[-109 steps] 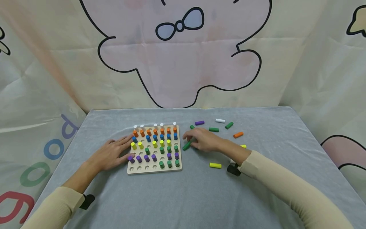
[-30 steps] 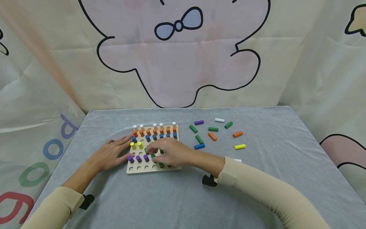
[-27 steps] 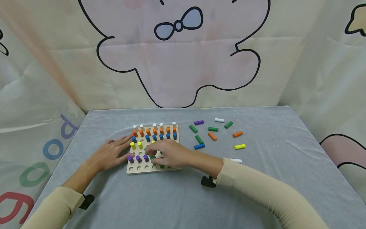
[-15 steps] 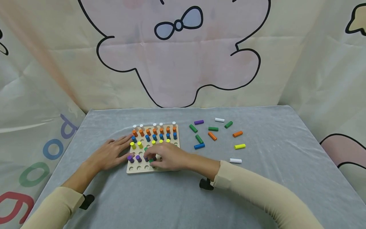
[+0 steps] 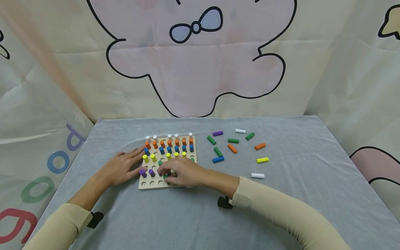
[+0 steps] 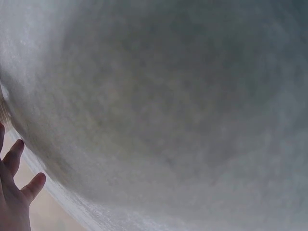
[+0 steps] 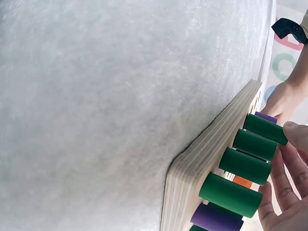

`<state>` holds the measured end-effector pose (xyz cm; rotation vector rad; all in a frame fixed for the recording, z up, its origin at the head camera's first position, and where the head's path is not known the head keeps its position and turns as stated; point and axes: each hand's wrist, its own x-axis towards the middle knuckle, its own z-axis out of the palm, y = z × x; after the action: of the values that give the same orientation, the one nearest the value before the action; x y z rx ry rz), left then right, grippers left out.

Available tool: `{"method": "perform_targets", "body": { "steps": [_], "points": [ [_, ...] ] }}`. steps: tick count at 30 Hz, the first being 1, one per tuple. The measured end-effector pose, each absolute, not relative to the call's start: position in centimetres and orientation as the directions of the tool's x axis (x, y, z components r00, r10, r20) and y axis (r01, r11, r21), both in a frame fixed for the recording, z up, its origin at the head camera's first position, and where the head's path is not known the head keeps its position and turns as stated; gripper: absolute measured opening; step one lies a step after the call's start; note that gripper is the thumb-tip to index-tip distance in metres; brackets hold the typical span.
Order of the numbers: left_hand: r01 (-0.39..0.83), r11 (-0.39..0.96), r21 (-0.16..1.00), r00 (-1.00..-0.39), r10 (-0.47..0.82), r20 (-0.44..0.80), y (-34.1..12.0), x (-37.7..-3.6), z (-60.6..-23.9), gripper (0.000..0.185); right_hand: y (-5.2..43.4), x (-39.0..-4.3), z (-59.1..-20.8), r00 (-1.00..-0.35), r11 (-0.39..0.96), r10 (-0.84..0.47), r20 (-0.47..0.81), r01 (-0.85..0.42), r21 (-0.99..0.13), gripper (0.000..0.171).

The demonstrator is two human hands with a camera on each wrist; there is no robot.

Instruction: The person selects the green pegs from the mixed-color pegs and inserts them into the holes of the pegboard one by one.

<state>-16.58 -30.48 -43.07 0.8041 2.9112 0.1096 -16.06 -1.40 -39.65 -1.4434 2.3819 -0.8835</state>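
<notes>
A wooden pegboard stands on the cloth, with rows of white, orange, blue, yellow, green and purple pegs. My right hand is over its front part. Thumb and fingers pinch a green peg, which stands in the front row beside other green pegs; the hand hides much of that corner in the head view. My left hand rests at the board's left edge with its fingers spread, the thumb by a purple peg. The left wrist view shows mostly blurred cloth and some fingers.
Loose pegs lie right of the board: several green, such as a green peg, a blue peg, a purple peg, two orange, a yellow peg, and two white, including a white peg. Grey cloth covers the table.
My right hand has moved left from the loose pegs onto the board, bringing a green peg to the front row. Over the last half second it barely moves. The left hand stays put.
</notes>
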Motion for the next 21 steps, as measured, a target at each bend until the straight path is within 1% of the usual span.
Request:
{"method": "perform_targets", "body": {
  "steps": [9, 21],
  "points": [
    [0.503, 0.859, 0.099, -0.854, 0.512, -0.098, -30.33, -16.63, -42.97, 0.075, -1.30, -16.16, -39.56, -0.507, 0.345, -0.854, 0.116, -0.719, -0.603, 0.026],
    [0.506, 0.857, 0.102, -0.852, 0.514, -0.101, -30.44, -16.67, -43.08, 0.075, -1.00, -16.14, -39.25, -0.503, 0.354, -0.858, 0.102, -0.724, -0.592, 0.025]
  ]
}}
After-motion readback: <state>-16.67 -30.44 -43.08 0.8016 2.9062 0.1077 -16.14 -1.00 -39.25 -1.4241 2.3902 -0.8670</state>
